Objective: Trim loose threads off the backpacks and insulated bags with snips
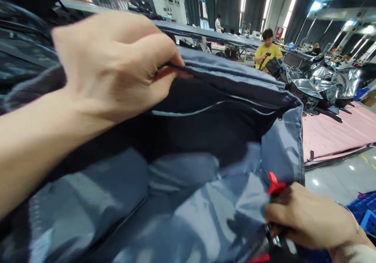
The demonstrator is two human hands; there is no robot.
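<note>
A large bag (202,212) with a shiny grey-blue lining gapes in front of me, its mouth spread wide. My left hand (117,63) is closed at its far side, thumb and fingers pinching the dark edge of an inner pocket (211,94) with light piping. At the bag's near right corner, my right hand (308,212) is closed, and a small red thing (274,184) sticks out above its thumb. Blur hides what kind it is. Below the fingers, metallic bits and another red strip show, also smeared.
Silver-lined bags (320,85) are heaped on a pink-topped table (337,134) at right. A person in yellow (267,51) stands beyond them, holding something dark. Dark bags (23,40) pile up at left. A blue crate (367,216) sits at lower right. Long worktables run behind.
</note>
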